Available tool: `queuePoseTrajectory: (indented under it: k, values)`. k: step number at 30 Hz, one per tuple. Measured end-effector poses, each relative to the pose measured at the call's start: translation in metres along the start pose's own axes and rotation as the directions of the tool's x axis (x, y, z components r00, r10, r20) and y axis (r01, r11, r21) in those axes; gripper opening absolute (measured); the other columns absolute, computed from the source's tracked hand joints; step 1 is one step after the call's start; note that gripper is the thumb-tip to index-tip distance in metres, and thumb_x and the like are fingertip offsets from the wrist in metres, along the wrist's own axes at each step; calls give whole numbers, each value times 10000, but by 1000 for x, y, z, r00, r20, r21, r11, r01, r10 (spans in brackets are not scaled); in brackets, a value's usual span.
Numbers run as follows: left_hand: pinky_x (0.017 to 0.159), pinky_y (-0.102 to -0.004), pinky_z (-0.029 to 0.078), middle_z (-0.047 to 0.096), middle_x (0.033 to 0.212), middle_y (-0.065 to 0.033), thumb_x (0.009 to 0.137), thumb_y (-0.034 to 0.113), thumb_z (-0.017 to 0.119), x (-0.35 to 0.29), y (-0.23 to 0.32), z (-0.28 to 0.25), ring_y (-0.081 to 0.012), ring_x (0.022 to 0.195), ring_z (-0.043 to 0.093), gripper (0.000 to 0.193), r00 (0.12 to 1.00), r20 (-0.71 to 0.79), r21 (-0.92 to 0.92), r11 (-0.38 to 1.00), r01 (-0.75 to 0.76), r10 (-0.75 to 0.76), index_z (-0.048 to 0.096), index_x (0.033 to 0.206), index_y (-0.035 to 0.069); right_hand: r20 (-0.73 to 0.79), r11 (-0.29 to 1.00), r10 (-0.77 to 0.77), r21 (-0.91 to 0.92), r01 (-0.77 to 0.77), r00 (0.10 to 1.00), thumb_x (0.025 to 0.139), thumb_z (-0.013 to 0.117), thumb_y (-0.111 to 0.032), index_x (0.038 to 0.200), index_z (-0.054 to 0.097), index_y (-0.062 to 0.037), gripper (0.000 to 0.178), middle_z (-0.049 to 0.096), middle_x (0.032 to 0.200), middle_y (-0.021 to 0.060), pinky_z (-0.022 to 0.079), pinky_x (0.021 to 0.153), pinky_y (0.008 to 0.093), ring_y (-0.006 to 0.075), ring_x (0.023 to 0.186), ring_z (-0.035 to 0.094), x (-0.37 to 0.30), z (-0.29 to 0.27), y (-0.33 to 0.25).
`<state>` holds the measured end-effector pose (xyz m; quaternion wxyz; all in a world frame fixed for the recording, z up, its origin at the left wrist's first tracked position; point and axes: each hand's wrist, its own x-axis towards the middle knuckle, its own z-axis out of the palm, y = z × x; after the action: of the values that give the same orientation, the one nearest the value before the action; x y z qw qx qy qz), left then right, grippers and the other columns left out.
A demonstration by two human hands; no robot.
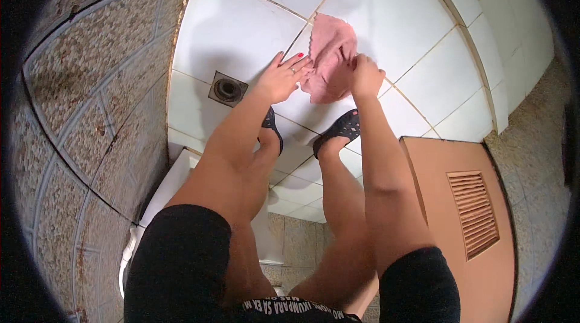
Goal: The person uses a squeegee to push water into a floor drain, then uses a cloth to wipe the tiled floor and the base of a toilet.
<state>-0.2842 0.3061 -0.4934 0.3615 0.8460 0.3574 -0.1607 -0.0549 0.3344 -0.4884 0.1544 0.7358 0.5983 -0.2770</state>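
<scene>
A pink cloth with a scalloped edge lies crumpled on the white tiled floor, in front of my feet. My right hand is closed on the cloth's right side, its fingers bent into the fabric. At the cloth's left edge, my left hand is stretched out with fingers apart, a ring on one and red polish on a nail. Its fingertips reach the cloth's border; whether they press on it I cannot tell.
A square floor drain sits left of my left wrist. Black perforated shoes are on my feet. Pebble-textured wall tiles rise at left, a brown door with a louvred vent stands at right, and a raised tiled ledge curves along the far right.
</scene>
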Motion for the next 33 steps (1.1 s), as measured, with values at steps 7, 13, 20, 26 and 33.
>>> queuePoseTrajectory:
  k: [7, 13, 20, 26, 33]
  values:
    - [1047, -509, 218, 238, 1442, -170, 826, 337, 557, -23, -47, -5, -288, 1340, 225, 706, 734, -278, -114, 780, 616, -620, 253, 1373, 9, -141, 690, -286, 656, 306, 948, 687, 578, -19, 733, 494, -15, 96, 563, 803, 139, 400, 763, 393, 305, 762, 539, -137, -108, 29]
    - [1034, -535, 229, 204, 1448, -199, 849, 490, 481, 44, -88, -20, -313, 1342, 208, 773, 375, -611, -251, 620, 744, -697, 235, 1372, -23, -21, 201, 306, 979, -43, 952, 689, 545, 91, 734, 476, -43, 157, 559, 818, 41, 431, 702, 256, 120, 776, 510, -165, -144, 60]
    - [1071, -485, 189, 218, 1474, -10, 884, 495, 409, 60, -30, -6, -200, 1353, 198, 638, 976, -215, 230, 971, 71, -20, 234, 1413, 182, 27, 258, 340, 959, -121, 940, 694, 577, 105, 743, 492, -39, 175, 546, 745, 16, 421, 661, 216, 87, 696, 510, -153, -130, 60]
    - [1046, -523, 216, 224, 1472, -21, 849, 551, 437, 23, -112, -34, -192, 1352, 210, 727, 723, -498, 151, 774, 615, -478, 233, 1409, 134, 24, 241, 363, 963, -119, 931, 715, 566, 81, 755, 500, -35, 140, 544, 773, 14, 384, 684, 199, 74, 714, 484, -149, -126, 64]
    - [1030, -544, 243, 228, 1439, -184, 845, 518, 487, -48, -105, 27, -311, 1339, 220, 783, 373, -467, -179, 499, 848, -801, 230, 1380, 9, 63, 230, 295, 964, -135, 953, 735, 591, 60, 760, 500, -41, 139, 542, 784, 14, 387, 696, 207, 73, 732, 485, -146, -131, 51]
